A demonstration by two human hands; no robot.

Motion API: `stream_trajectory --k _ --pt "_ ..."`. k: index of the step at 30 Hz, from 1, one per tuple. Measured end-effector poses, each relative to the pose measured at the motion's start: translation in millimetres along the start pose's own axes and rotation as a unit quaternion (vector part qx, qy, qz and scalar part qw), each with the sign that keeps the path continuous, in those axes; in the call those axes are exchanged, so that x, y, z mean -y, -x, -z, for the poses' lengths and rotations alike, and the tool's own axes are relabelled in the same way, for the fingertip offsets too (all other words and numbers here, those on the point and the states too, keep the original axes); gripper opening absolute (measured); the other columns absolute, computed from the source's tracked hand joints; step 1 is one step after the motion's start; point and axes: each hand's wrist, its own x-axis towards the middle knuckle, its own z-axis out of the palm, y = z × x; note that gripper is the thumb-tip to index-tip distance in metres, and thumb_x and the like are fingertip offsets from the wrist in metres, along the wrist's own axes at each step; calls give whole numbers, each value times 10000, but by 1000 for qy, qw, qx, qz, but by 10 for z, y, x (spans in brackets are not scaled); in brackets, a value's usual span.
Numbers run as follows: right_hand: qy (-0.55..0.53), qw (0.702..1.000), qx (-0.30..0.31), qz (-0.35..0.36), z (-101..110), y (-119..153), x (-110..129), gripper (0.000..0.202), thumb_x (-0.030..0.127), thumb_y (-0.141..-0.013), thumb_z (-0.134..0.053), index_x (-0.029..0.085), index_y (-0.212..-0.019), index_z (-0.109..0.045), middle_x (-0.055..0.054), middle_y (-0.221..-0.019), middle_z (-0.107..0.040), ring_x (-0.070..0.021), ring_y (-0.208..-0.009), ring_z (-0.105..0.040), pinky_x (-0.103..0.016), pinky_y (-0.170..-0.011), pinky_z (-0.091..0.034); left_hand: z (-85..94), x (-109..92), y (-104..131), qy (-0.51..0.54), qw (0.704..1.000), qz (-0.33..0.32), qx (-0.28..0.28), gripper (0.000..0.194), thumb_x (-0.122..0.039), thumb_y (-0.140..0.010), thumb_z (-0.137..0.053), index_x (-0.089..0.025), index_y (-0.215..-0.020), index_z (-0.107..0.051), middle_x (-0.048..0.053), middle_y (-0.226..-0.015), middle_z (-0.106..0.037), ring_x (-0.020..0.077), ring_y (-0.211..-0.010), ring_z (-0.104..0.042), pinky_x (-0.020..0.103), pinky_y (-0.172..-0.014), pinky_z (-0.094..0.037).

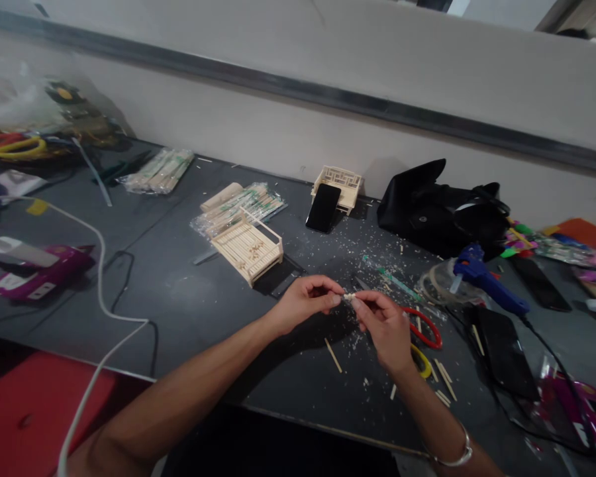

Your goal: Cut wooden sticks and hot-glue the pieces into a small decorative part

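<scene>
Between the fingertips of my left hand (310, 299) and my right hand (381, 322) are small pale wooden stick pieces (348, 297), pinched from both sides above the table. Their exact shape is too small to make out. Just beyond my left hand stands a miniature bed-like frame made of thin sticks (248, 246), with short loose bits lying on its slatted top. Scissors with red and yellow handles (430, 329) lie under and beside my right hand, partly hidden by it. A single wooden stick (334, 355) rests on the table below my hands.
A small stick-built bench (345, 185) with a black phone (323, 207) leaning on it stands near the wall. Packs of sticks (161, 171) lie at the back left. At the right are a black bag (427, 212), a blue glue gun (487, 278) and cables. Scraps litter the dark table (179, 285).
</scene>
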Motion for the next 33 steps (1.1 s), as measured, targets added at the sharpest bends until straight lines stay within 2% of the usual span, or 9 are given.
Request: stream_trajectory --k 7,16,26,33 --pt "-11 1000 24 -11 -3 -4 9 194 405 -737 -699 212 -742 -723 34 -523 -600 -106 -415 -487 -219 -397 -433 -14 -17 3 12 1000 -4 -3 320 -410 -631 -840 -162 -787 -711 -30 -672 -630 79 -570 -513 226 -594 -433" --pt "49 997 25 56 14 4 43 148 365 -765 -677 231 -735 -729 24 -590 -663 -112 -444 -507 -228 -439 -446 -14 -33 4 7 1000 -11 -9 330 -445 -619 -842 -165 -738 -715 -29 -645 -635 76 -553 -505 213 -560 -415" --pt "71 994 24 73 11 20 32 140 346 -782 -660 232 -733 -723 7 -650 -713 -146 -557 -619 -243 -522 -502 -13 -18 -7 -11 1000 -2 -18 329 -445 -610 -842 -164 -717 -709 -29 -633 -633 79 -550 -509 216 -561 -421" --pt "62 995 23 68 2 20 28 128 337 -775 -665 235 -731 -729 8 -651 -714 -142 -542 -604 -240 -504 -490 -19 -25 -6 -4 1000 -1 -22 339 -444 -604 -846 -157 -714 -705 -25 -630 -633 81 -551 -509 216 -562 -425"
